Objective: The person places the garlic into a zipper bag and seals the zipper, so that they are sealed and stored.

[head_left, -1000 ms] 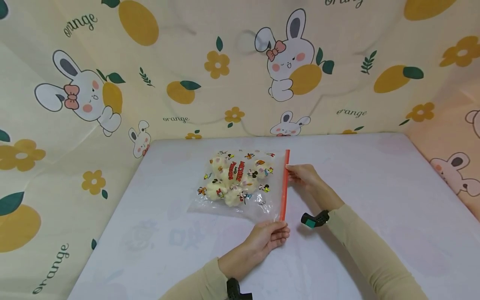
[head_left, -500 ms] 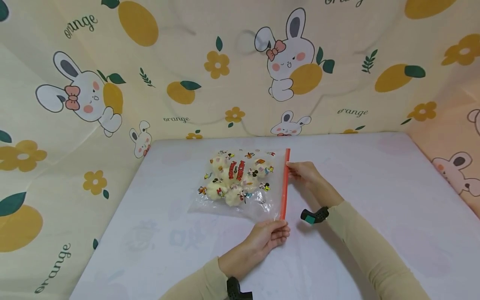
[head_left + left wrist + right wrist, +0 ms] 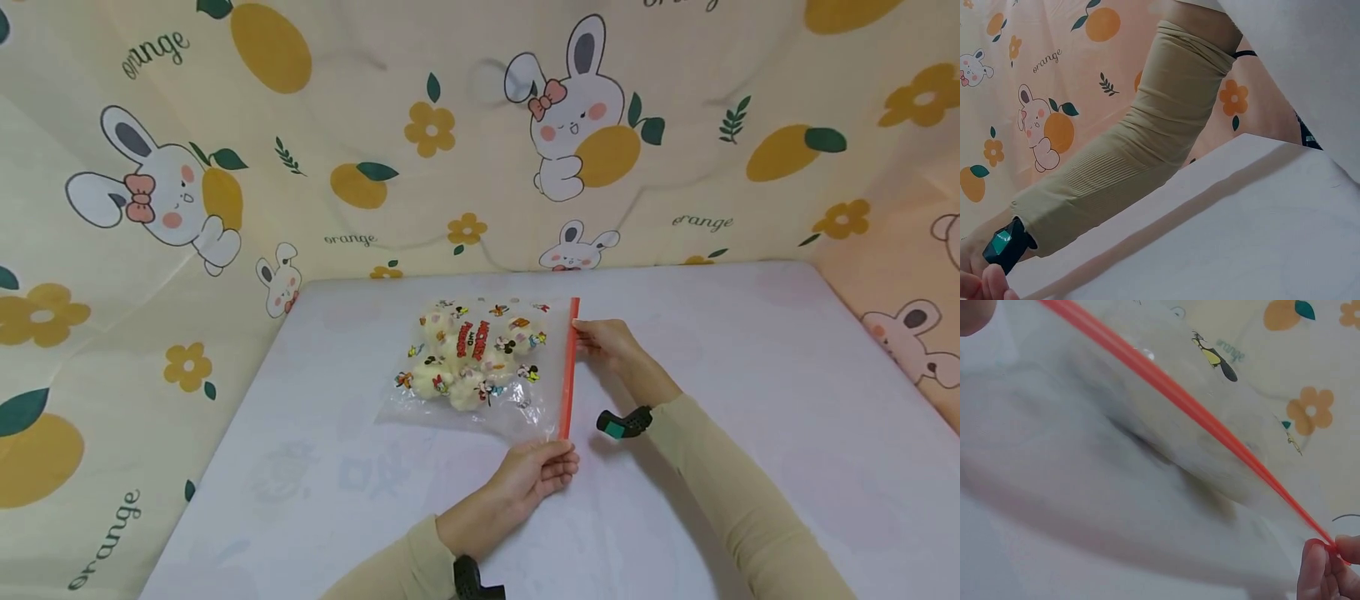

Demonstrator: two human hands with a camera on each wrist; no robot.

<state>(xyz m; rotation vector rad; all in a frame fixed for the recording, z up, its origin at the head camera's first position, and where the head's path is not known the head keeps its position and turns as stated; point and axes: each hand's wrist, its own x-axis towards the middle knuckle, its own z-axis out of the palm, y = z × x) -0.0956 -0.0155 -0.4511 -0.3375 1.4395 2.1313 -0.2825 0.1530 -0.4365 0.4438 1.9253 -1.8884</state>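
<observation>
A clear zip bag (image 3: 542, 400) printed with small cartoon figures and red lettering lies on the table, with several pale cream round lumps (image 3: 467, 390) inside. Its red zip strip (image 3: 569, 383) runs along the right side. My left hand (image 3: 517, 483) pinches the near end of that strip between thumb and curled fingers. Close to the far end, my right hand (image 3: 618, 346) pinches the strip from the right. In the right wrist view, the strip stretches taut between the two hands, raised over the table. The left wrist view catches just some fingertips (image 3: 996, 284) of my left hand.
The table (image 3: 750, 375) has a white cover. Cloth walls (image 3: 487, 150) with rabbits, oranges and flowers stand behind it and at both sides. A dark camera (image 3: 624, 423) sits on my right wrist, another (image 3: 474, 582) on my left.
My right hand has slid slightly along the red strip toward its far end. The left hand and the bag stay nearly in place.
</observation>
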